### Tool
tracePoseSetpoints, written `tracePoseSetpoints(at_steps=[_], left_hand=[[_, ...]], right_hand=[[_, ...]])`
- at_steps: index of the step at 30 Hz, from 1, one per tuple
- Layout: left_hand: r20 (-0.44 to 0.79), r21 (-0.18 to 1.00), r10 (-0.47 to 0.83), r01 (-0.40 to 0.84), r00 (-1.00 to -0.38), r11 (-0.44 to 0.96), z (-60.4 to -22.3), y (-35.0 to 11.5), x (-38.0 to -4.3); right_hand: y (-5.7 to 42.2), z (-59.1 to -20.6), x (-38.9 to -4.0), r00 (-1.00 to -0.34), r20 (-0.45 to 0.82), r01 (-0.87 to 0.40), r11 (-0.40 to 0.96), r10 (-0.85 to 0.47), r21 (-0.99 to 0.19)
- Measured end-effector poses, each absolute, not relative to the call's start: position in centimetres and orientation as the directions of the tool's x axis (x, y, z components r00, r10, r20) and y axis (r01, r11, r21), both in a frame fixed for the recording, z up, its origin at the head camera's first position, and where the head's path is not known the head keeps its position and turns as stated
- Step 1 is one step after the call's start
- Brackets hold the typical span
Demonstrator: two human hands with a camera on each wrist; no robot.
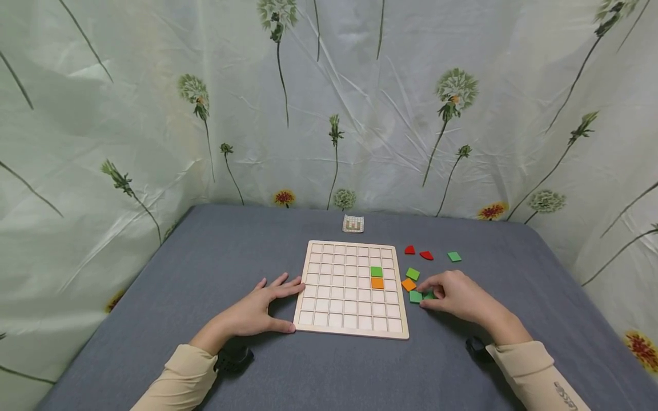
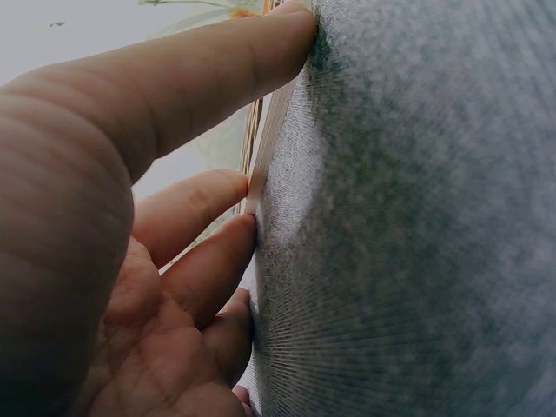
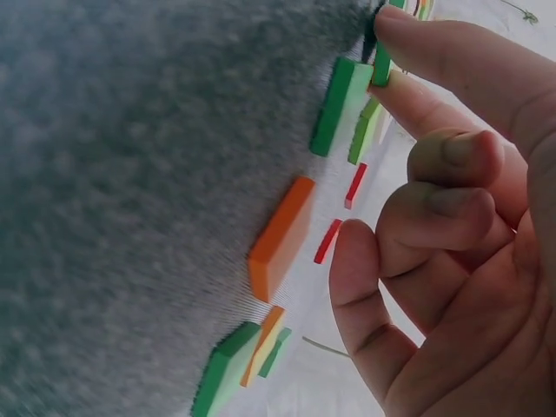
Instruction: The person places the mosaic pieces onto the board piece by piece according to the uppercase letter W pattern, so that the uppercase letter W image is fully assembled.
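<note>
Thumb and forefinger of the right hand (image 1: 457, 297) are narrow, seeming to pinch a green tile (image 1: 415, 297) by opposite edges at their very tips; being square, it shows no long axis. A second green tile (image 1: 429, 295) sits behind those tips, partly covered by the hand. From the fingertips, the grid board (image 1: 350, 293) lies just to the left, with an orange tile (image 1: 408, 285) ahead and slightly left. The left hand (image 1: 257, 311), fingers spread against the board's far side, is well apart from both green tiles.
</note>
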State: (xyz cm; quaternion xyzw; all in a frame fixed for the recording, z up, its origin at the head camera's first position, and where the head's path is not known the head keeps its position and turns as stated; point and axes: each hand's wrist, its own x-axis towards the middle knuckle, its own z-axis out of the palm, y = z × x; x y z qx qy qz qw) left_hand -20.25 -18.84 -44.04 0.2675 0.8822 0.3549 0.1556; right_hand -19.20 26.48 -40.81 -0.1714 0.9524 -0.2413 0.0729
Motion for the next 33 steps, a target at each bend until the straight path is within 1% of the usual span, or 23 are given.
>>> tracePoseSetpoints(at_steps=[11, 33], left_hand=[[-0.088, 0.709, 0.585, 0.362, -0.807, 0.606, -43.9, -18.7, -20.2], [-0.095, 0.705, 0.583, 0.359, -0.807, 0.611, -44.2, -18.9, -20.6]], right_hand=[[26.5, -40.0, -19.5, -0.918, -0.032, -0.329, 0.801, -0.396, -0.500], [24.1, -39.9, -20.6, -0.899, -0.038, -0.356, 0.777, -0.437, -0.520]])
